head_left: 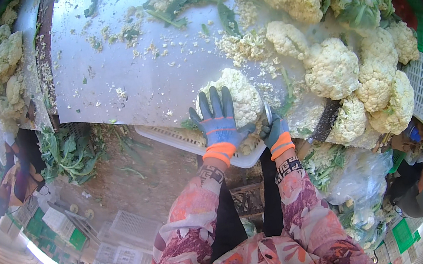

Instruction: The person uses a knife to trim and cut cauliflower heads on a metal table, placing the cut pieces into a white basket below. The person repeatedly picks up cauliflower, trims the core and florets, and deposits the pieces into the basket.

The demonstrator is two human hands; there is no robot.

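I see left hand (218, 124) splayed on the cauliflower head (241, 93) from near-left, right hand (277, 131) clamped on the knife (268, 113) at the head's right edge.

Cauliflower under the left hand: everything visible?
The cauliflower is a pale cream, rounded head with a bumpy, packed surface. It sits near the close edge of the grey tabletop, the gloved left hand resting on its left part. The right hand's metal blade is by its right edge; contact unclear. Underside hidden.
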